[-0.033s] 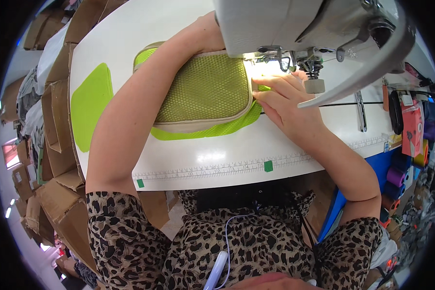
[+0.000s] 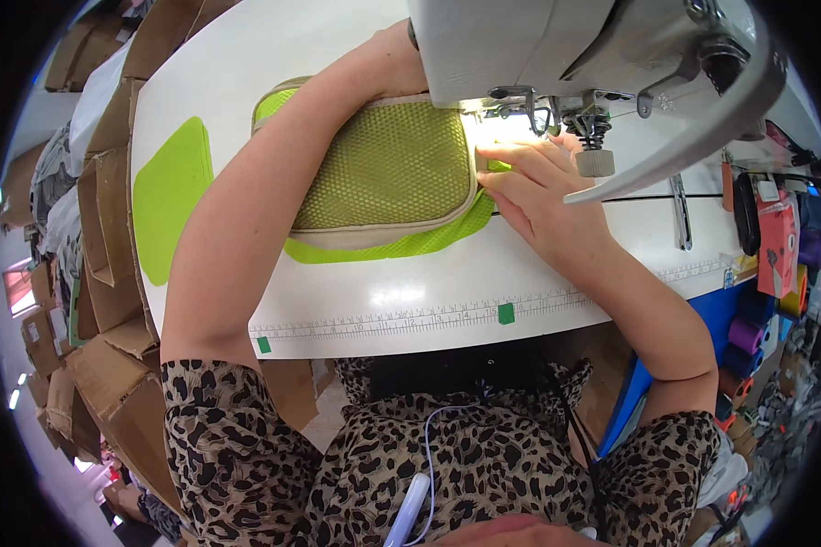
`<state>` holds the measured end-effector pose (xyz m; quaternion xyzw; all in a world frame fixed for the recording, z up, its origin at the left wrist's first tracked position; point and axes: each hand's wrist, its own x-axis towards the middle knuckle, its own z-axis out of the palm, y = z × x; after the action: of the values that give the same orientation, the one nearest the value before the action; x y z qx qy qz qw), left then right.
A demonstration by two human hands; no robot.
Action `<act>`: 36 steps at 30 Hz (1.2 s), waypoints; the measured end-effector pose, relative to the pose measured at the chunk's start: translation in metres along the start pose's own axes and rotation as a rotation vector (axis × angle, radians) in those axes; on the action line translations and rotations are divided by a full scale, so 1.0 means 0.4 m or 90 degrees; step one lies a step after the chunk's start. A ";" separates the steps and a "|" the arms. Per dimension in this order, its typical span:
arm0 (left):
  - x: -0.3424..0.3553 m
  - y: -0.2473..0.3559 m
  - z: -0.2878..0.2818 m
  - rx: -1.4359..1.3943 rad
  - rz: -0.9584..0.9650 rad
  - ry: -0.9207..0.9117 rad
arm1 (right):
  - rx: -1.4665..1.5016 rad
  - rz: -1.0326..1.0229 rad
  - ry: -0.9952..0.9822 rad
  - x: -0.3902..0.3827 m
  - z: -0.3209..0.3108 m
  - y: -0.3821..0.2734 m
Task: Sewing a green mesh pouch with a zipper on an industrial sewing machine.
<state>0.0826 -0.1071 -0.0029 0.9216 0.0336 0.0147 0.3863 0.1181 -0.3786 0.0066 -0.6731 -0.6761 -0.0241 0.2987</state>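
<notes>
The pouch (image 2: 401, 164) lies long axis sideways, right hand (image 2: 545, 189) pinching its edge, left hand (image 2: 398, 66) obscured, grip unclear.

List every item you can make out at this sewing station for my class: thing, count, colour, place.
Sewing machine: one, pale grey, upper right
Mesh-topped pouch: one, olive with beige edging, lime underneath, beside the machine
Fabric panel: one, lime, table's left side
Table: one, white, centre
Measuring tape: one, whitish, near edge
Tape patches: two, green, along the measuring tape
Slim tool: one, silver, right
Spools: several, mixed colours, far right
Cardboard boxes: several, brown, left
Shirt: one, leopard print, bottom
Left hand: one, bare, mostly hidden behind the machine
Right hand: one, bare, at the pouch's right edge
</notes>
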 end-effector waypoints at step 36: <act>0.021 0.000 -0.043 0.021 0.246 0.013 | -0.047 -0.011 0.026 0.026 0.019 0.012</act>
<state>0.0902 -0.0942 0.0091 0.9168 -0.1397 0.0977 0.3611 0.1207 -0.3657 0.0029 -0.6771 -0.6744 -0.0652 0.2873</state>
